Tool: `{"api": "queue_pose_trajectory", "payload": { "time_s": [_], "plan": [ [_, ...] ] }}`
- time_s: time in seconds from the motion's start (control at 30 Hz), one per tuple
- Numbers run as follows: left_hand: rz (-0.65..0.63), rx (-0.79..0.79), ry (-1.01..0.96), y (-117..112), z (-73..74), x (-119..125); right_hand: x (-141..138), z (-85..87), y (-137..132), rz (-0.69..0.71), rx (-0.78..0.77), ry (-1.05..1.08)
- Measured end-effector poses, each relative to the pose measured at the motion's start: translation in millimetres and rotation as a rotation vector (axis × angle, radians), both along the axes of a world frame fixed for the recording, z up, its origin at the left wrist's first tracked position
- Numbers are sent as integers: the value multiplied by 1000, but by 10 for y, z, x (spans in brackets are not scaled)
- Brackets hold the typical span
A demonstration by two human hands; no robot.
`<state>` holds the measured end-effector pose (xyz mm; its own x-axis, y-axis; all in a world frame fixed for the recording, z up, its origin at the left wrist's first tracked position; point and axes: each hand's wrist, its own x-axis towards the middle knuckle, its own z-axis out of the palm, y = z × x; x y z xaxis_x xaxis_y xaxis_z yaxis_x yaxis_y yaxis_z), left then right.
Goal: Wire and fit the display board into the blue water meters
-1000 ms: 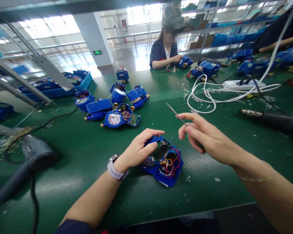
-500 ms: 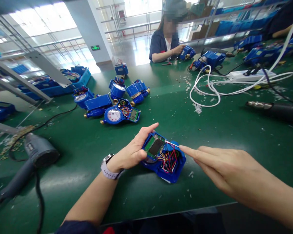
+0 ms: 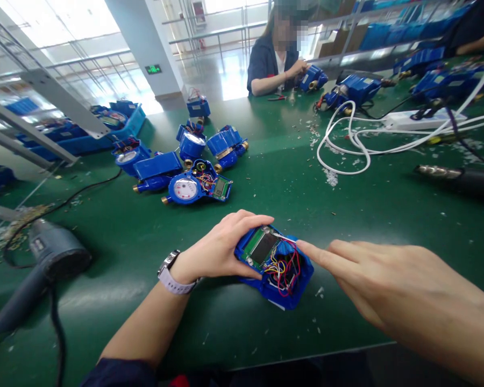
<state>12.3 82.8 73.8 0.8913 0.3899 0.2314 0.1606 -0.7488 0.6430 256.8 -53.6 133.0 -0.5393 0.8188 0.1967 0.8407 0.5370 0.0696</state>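
Observation:
An opened blue water meter (image 3: 294, 293) lies on the green table in front of me, tilted, with red, yellow and white wires (image 3: 282, 269) loose in its housing. Around the left end of its display part is my left hand (image 3: 221, 244), thumb on the near side and fingers on the far side. The display circuit board (image 3: 262, 246) with a dark screen faces up. My right hand (image 3: 358, 274) pinches a thin pale stick-like tool (image 3: 285, 238), whose tip touches or nearly touches the board's upper right corner. The rest of the tool is hidden by the fingers.
Several blue water meters (image 3: 185, 188) stand ahead to the left, a blue crate (image 3: 135, 121) behind them. A heat gun (image 3: 58, 250) lies at left, another black tool (image 3: 460, 177) at right. White cable (image 3: 363, 156) loops near a power strip (image 3: 423, 119). A co-worker (image 3: 272, 64) sits opposite.
My left hand has closed further round the display part, its thumb now along the near edge. The tool tip stays near the board's corner. The view has shifted slightly.

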Motion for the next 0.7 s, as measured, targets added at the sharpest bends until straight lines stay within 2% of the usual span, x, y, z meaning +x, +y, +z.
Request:
{"api": "queue_pose_trajectory", "payload": {
  "time_s": [0.17,0.4,0.53,0.7],
  "plan": [
    [-30,-15,-111,35,-78,1,24,-75,43,1,-1,37],
    [7,-30,-59,46,-123,-21,35,-213,79,4,32,77],
    [-2,12,-55,32,-111,-25,48,-369,79,0,91,97],
    [-23,38,-81,-18,-112,-19,94,-575,73,16,84,266]
  ]
}}
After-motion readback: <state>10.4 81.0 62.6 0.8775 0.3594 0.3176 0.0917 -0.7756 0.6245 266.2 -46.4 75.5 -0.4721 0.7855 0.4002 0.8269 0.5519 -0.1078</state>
